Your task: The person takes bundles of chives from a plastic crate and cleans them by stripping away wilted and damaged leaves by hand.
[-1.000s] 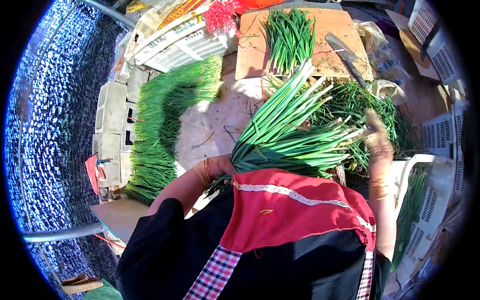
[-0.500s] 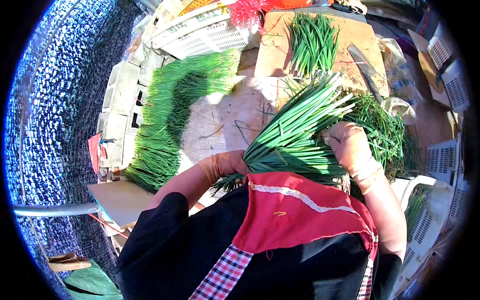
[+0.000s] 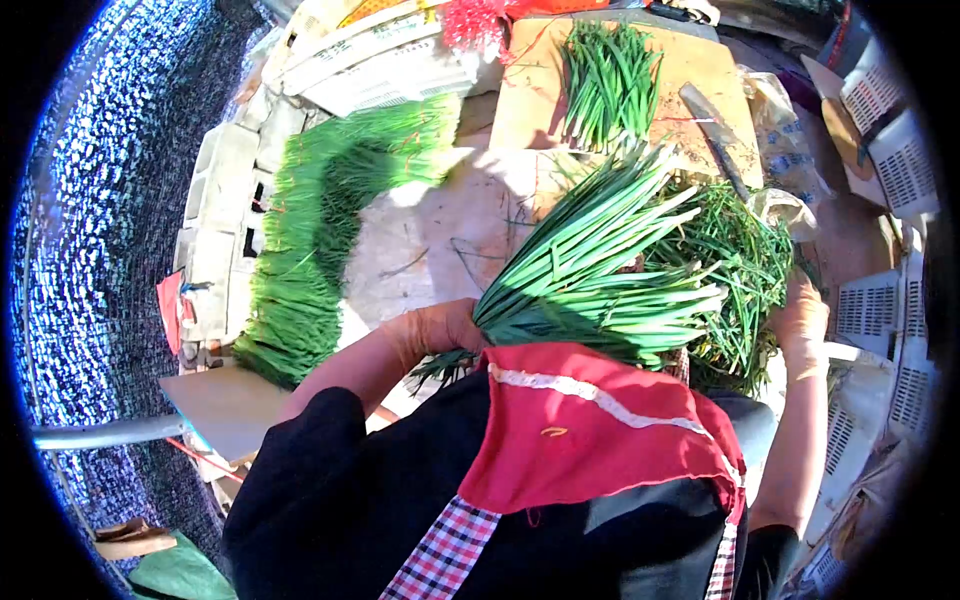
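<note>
My left hand, in a tan glove, is closed around the narrow leafy end of a big bunch of garlic chives. The stalks fan out to the upper right, their pale cut ends pointing away from that hand. My right hand, gloved as well, is at the right edge of a heap of loose, tangled chive leaves. Its fingers are partly hidden, so whether they hold anything does not show. A smaller bunch of chives lies on the brown board beyond.
Bundled chives stand in a curved row at the left, beside concrete blocks. A long knife rests on the board's right side. White plastic crates stand at the right; another crate is at the back.
My right hand has moved away from the bunch, rightward to the far side of the loose heap. The stalks in my left hand have spread lower on the right side.
</note>
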`<state>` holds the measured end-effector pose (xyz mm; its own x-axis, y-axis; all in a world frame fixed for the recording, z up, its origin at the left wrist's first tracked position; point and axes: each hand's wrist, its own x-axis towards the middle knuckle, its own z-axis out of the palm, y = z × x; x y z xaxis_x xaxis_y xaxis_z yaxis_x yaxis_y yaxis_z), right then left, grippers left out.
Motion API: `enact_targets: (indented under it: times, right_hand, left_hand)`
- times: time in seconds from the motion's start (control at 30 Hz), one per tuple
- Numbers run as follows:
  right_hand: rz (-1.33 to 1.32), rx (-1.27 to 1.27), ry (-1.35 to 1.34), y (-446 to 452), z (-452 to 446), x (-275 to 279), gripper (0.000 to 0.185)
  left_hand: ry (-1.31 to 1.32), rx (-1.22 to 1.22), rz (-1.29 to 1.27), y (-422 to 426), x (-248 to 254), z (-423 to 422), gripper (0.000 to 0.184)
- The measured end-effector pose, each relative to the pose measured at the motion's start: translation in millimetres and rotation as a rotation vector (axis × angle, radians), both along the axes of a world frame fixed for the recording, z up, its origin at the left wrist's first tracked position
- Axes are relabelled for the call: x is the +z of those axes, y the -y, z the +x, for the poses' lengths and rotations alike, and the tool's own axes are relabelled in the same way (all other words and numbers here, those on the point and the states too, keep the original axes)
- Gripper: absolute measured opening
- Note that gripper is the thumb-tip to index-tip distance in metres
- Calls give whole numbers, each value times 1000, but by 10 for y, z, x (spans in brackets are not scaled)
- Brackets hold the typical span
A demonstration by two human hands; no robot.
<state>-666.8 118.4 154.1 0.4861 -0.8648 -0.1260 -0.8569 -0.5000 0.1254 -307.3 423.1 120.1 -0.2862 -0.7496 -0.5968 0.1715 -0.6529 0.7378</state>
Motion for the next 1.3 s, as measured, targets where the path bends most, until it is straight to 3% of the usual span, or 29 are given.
enact_targets:
  times: [0.07, 0.17, 0.23, 0.33, 0.4, 0.43, 0.47, 0.63, 0.8, 0.83, 0.93, 1.0, 1.1, 1.13, 1.2, 1.23, 1.27, 1.3]
  right_hand:
    - [103, 133, 587, -68, 204, 11, 43]
    - [396, 525, 737, -268, 707, 232, 36]
    - [519, 721, 688, -304, 866, 164, 32]
    - [778, 533, 610, -366, 978, 153, 27]
    - [847, 467, 787, -427, 942, 191, 17]
    - [998, 209, 1120, -492, 815, 2, 9]
    - [1147, 154, 1230, -453, 755, 17, 8]
    - [925, -205, 1369, -364, 300, -29, 11]
    - [716, -434, 1582, -240, -196, -294, 13]
    - [854, -443, 1598, -162, -373, -371, 13]
    - [354, -482, 1589, -77, -460, -322, 15]
    - [341, -671, 1572, 114, -834, -498, 22]
    - [-305, -450, 414, -19, -827, -444, 40]
    - [-350, -411, 392, -105, -742, -471, 46]
    - [-45, -177, 914, -456, -289, -227, 49]
    - [472, -359, 1299, -640, -52, -188, 49]
    - [884, -396, 1493, -765, 108, -163, 50]
    - [1079, -396, 1407, -853, 227, -127, 49]
  left_hand:
    - [61, -16, 19, -108, -233, 59, 69]
    - [-7, 102, -97, -8, 46, -86, 42]
    - [12, 60, -63, -27, -27, -27, 43]
    - [4, 53, -61, -75, -153, 6, 45]
    - [-20, 76, -100, -91, -257, 20, 45]
    - [-1, 76, -135, -98, -336, 30, 44]
    - [8, 73, -153, -111, -413, 59, 44]
    - [0, -1, -100, -197, -766, 215, 40]
    - [20, -13, -112, -105, -541, 167, 41]
    - [14, -19, -103, -66, -480, 147, 41]
    - [0, -24, -79, -18, -355, 125, 42]
    - [1, -28, -63, -4, -306, 114, 43]
    - [1, -47, -43, 17, -280, 112, 45]
    - [6, -53, -38, 23, -274, 109, 45]
    - [14, -61, -28, 31, -246, 113, 46]
    - [12, -62, -21, 38, -221, 102, 47]
    - [17, -67, -19, 46, -193, 89, 47]
    - [25, -71, -17, 59, -164, 85, 48]
